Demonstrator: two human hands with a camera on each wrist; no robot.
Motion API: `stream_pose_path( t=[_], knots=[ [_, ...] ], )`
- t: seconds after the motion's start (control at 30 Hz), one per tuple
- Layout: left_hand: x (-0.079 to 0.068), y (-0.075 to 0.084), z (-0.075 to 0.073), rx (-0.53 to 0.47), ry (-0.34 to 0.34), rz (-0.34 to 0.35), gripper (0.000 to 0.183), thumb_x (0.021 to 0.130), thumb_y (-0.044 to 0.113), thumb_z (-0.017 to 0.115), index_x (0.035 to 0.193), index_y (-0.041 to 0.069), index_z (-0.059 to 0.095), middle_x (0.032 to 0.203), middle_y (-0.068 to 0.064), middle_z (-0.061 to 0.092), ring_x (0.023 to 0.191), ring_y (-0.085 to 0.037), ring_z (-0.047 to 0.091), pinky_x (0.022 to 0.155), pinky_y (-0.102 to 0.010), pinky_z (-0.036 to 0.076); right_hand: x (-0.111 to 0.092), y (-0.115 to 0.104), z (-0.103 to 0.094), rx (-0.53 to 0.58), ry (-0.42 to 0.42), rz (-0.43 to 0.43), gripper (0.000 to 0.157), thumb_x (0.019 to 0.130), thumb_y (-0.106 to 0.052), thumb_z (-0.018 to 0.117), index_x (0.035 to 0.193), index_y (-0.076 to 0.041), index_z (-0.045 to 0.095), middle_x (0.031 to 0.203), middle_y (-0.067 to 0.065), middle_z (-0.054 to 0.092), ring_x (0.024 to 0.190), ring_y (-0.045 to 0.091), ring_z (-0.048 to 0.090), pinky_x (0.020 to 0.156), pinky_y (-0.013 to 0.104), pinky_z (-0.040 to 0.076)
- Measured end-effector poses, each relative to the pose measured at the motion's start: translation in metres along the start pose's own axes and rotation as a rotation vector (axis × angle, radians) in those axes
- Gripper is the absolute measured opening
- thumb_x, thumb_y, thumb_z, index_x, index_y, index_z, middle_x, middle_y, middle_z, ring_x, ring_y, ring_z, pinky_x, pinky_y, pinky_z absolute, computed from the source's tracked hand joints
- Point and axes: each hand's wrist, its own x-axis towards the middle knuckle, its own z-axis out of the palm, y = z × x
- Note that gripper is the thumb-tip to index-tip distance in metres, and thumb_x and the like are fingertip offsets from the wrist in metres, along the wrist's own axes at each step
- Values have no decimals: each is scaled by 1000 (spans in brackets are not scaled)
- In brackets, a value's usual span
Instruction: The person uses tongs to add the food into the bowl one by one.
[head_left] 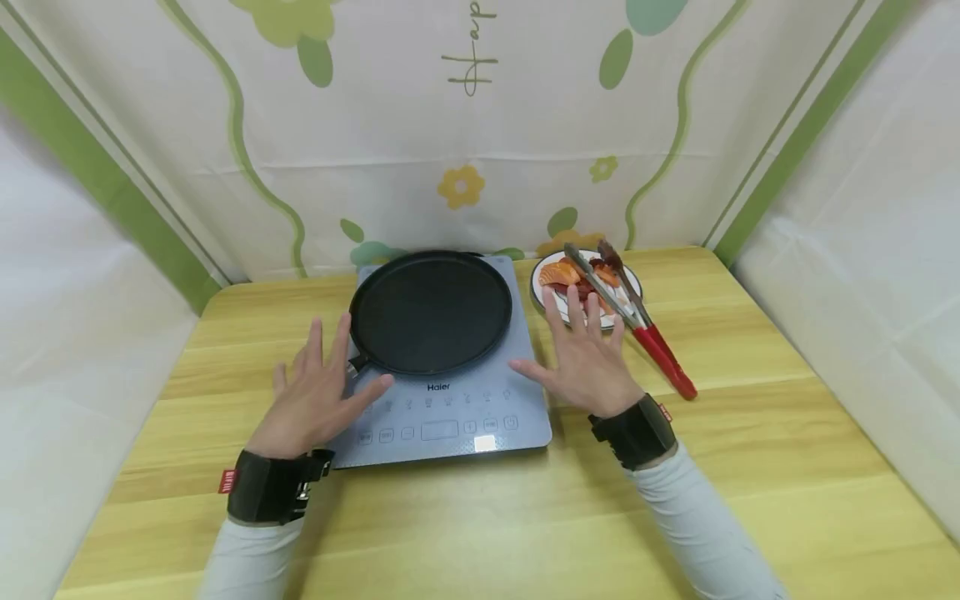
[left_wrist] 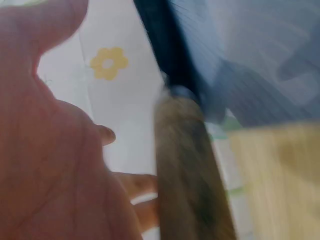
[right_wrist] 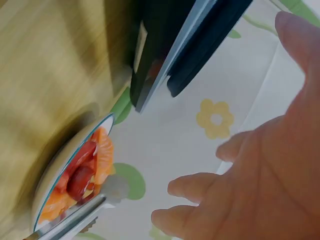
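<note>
Between the left hand [head_left: 307, 404] and right hand [head_left: 588, 362], a low path crosses the induction cooktop's [head_left: 480, 421] control panel. Just beyond, the flat pan [head_left: 431, 312] blocks it; the pan's handle [left_wrist: 185, 160] runs beneath the left hand. Plate [head_left: 537, 292] and tongs [head_left: 663, 358] obstruct ahead and right of the right hand. Bare tabletop [head_left: 465, 525] leaves room nearer than both hands and left of the left.

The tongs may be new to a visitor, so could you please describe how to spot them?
On the wooden table, find the grey-blue cooktop bearing a round black pan. To its right, a white plate of food sits near the far edge, and the tongs lie across it. Their bright red handles, jutting past the rim, set them apart from the dark pan.
</note>
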Motion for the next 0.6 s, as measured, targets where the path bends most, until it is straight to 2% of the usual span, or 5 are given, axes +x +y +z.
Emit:
stream_pose_path(
  t=[0.1, 0.17, 0.23, 0.37, 0.6],
  knots=[
    [-3, -11, 1, -4, 12, 18, 93, 91, 69, 39, 151, 8, 2, 148, -30, 5, 126, -51, 24, 94, -66, 18, -1, 10, -2, 50, 4, 9, 105, 79, -85, 35, 148, -25, -16, 152, 7, -20, 136, 35, -19, 95, 69, -5],
    [-4, -17, 1, -9, 20, 27, 87, 93, 65, 39, 147, 0, 16, 135, -30, 23, 113, -45, 36, 86, -58, 33, -3, 19, -4, 67, -1, 25, 104, 81, -83, 35, 147, -24, -20, 151, 7, -22, 135, 32, -22, 95, 68, -4],
    [-5, -22, 1, -19, 19, 30, 78, 95, 62, 39, 137, -3, 29, 119, -24, 33, 99, -36, 40, 75, -47, 40, -5, 29, -6, 92, -16, 41, 104, 82, -82, 36, 146, -23, -22, 150, 7, -24, 134, 30, -25, 95, 68, -5],
    [-7, -28, 1, -46, -17, 36, 58, 98, 56, 40, 115, 1, 40, 99, -14, 34, 83, -26, 40, 61, -34, 36, -10, 47, -12, 124, -54, 80, 102, 84, -79, 36, 143, -22, -26, 149, 8, -26, 134, 30, -25, 96, 68, -4],
    [-5, -31, 2, -74, -62, 15, 51, 99, 57, 36, 106, 6, 38, 90, -10, 39, 76, -23, 43, 57, -34, 35, -16, 71, -19, 133, -87, 122, 103, 87, -77, 33, 141, -16, -29, 147, 12, -28, 133, 37, -23, 95, 68, -2]
  ],
)
